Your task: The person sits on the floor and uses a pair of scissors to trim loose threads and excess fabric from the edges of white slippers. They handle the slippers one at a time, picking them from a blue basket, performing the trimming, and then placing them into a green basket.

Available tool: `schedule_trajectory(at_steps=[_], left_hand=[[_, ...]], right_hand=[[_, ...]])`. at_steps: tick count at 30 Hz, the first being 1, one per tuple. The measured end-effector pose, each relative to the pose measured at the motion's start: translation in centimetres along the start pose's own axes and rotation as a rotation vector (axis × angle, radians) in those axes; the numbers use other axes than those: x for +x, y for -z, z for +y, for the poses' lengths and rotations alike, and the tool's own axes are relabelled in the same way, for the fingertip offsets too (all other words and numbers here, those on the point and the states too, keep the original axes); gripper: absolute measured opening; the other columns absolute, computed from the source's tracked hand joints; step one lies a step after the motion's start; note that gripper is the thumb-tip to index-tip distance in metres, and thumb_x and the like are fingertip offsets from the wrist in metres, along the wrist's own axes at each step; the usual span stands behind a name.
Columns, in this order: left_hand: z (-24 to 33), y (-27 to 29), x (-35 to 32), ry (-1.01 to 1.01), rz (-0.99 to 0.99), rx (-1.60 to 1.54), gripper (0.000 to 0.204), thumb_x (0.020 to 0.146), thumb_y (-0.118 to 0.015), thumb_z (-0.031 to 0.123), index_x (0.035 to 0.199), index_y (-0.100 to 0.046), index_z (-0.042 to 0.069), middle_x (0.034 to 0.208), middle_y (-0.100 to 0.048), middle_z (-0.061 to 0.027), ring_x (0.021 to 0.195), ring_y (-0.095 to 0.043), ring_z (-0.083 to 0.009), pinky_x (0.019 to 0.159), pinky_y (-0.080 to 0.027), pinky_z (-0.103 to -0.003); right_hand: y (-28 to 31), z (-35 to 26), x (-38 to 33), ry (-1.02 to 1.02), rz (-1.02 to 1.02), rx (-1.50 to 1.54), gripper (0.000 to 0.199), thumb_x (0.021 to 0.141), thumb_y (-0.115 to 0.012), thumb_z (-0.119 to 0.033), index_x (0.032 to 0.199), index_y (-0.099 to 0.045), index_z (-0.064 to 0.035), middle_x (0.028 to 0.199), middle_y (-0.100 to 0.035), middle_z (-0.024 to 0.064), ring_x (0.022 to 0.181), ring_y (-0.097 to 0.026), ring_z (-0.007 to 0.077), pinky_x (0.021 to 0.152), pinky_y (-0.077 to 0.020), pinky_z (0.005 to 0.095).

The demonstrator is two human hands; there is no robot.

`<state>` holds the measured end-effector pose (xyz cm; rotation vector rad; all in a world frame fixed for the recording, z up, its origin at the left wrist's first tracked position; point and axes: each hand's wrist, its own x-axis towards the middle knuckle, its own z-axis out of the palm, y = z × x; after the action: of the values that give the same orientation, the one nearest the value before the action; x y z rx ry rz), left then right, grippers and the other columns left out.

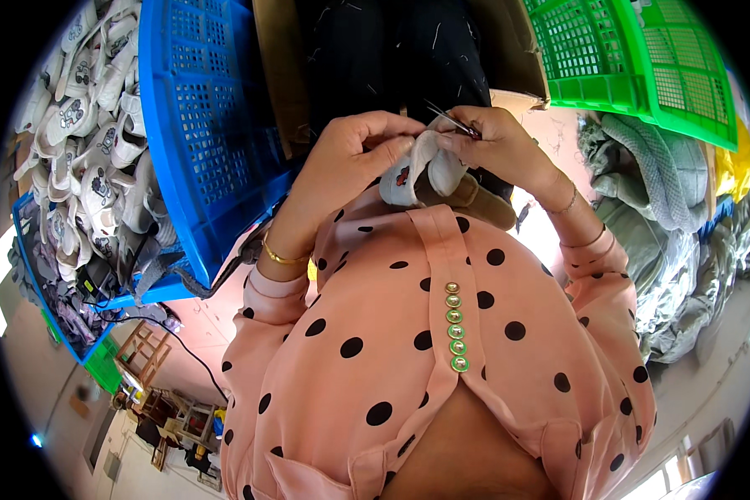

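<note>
Head view: pale shoe [400,187] is held between left hand [354,160], pinching its edge, and right hand [510,148], where scissors [453,120] are also gripped; work judged midway, remaining steps cannot be told.

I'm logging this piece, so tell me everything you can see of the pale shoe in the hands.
The shoe is pale grey-white, seemingly soft cloth, with a small red and dark motif on its left part. It is tilted, close to the pink spotted shirt. A brown piece lies against it; whether that is its sole is unclear. The left hand is at its upper edge; the right hand, which also holds scissors, pinches its far edge.
</note>
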<state>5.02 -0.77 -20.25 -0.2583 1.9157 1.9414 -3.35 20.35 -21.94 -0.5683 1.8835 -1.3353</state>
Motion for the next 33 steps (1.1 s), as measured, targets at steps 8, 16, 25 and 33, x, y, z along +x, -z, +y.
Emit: schedule_trajectory(at_steps=[8,16,25,33], left_hand=[[-0.9,-0.6,-0.9,0.034,0.025,0.058,0.026,0.091,-0.065,0.007,0.114,-0.063,-0.004,0.100,-0.069,-0.0073,0.088,-0.064,-0.0101,0.078,-0.052,-0.023],[-1.8,0.4,-0.4,0.117,0.055,-0.261,0.023,0.091,-0.065,0.007,0.109,-0.067,-0.007,0.092,-0.069,-0.0076,0.081,-0.063,-0.0089,0.073,-0.051,-0.021],[-1.7,0.5,-0.4,0.163,0.081,-0.288,0.023,0.091,-0.063,0.006,0.110,-0.066,-0.006,0.096,-0.069,-0.0075,0.086,-0.064,-0.0103,0.080,-0.052,-0.023],[0.3,1.8,0.3,0.055,0.060,-0.143,0.023,0.091,-0.062,0.005,0.111,-0.066,-0.004,0.097,-0.070,-0.0075,0.090,-0.064,-0.0113,0.085,-0.050,-0.024]], right_hand=[[-0.4,0.2,1.5,-0.031,0.004,-0.043,0.022,0.092,-0.063,-0.020,0.089,-0.063,0.0023,0.061,-0.056,0.0061,0.055,-0.052,0.0102,0.055,-0.0446,0.0261],[-1.7,-0.3,1.2,0.392,0.169,-0.574,0.019,0.087,-0.067,-0.023,0.092,-0.061,-0.0064,0.066,-0.064,0.0093,0.054,-0.062,0.0213,0.051,-0.0474,0.0312],[-0.5,0.5,1.8,0.426,0.333,-0.660,0.026,0.082,-0.073,-0.030,0.095,-0.060,-0.0115,0.064,-0.065,0.0079,0.056,-0.065,0.0273,0.050,-0.0510,0.0361],[2.1,-0.6,2.3,0.231,0.406,-0.356,0.020,0.087,-0.070,-0.020,0.096,-0.066,-0.0019,0.068,-0.064,0.0122,0.057,-0.064,0.0205,0.055,-0.0508,0.0292]])
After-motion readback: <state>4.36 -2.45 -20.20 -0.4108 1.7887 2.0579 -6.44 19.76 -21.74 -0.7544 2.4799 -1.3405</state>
